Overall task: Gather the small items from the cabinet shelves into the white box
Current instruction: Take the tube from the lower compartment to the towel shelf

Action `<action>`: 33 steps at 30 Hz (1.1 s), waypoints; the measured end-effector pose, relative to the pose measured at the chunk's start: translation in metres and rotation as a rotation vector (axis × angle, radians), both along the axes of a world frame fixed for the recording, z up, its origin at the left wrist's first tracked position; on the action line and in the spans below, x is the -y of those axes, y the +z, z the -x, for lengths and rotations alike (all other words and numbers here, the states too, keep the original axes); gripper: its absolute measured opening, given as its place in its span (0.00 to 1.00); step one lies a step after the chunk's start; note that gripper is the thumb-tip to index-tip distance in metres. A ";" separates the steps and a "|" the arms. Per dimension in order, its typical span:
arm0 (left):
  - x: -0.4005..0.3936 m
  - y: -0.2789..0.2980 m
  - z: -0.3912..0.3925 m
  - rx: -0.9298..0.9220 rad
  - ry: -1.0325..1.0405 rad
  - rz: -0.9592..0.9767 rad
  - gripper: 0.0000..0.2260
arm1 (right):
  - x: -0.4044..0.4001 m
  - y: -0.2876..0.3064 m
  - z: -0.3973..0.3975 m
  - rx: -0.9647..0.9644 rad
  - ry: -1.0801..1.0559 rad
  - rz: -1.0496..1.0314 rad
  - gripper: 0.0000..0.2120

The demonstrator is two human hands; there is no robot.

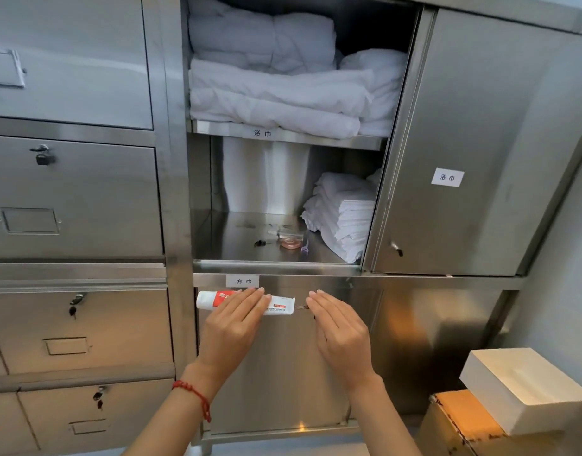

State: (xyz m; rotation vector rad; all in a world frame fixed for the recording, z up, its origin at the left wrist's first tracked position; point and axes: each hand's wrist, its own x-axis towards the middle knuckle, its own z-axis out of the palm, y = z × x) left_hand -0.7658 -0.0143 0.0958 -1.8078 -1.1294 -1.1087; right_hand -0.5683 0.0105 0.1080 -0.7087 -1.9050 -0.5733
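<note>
Our left hand (232, 327) has its fingers (250, 301) straight and laid over a white toothpaste tube (214, 299) w/ red print; the tube lies level behind them, cap end to the left, flat end (284, 307) sticking out to the right. We cannot tell if a thumb pinches it from below, so the grasp is not clear. A red string bracelet (194, 394) is on the left wrist.

Our right hand (340, 330) is just beside, fingers (319, 302) straight and relaxed, released; something thin and dark shows at its fingertips, too small to tell. Both hands are in front of the closed steel door (283, 373), under the shelf label (243, 281).

Above, on the middle shelf (237, 236) of the open cabinet, small items remain: a small dark thing (260, 243), a pinkish soap-like piece (290, 243) w/ a clear wrapper item (288, 232) behind it, and a small purple thing (304, 249). Next to them, at the right, stands a stack of folded white cloths (344, 213). The top shelf holds big white towels (283, 80).

The white box (520, 393) sits low at the right, on a brown carton (460, 429), well apart from the hands.
</note>
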 end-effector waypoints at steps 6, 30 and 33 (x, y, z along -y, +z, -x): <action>-0.062 0.009 0.028 -0.012 0.012 -0.058 0.07 | -0.061 0.009 0.032 -0.029 0.008 -0.010 0.20; -0.247 -0.010 0.105 -0.021 -0.007 0.141 0.21 | -0.258 -0.016 0.111 -0.055 0.011 -0.046 0.15; -0.272 -0.018 0.104 -0.017 0.019 0.119 0.20 | -0.286 -0.022 0.110 -0.051 0.027 -0.027 0.16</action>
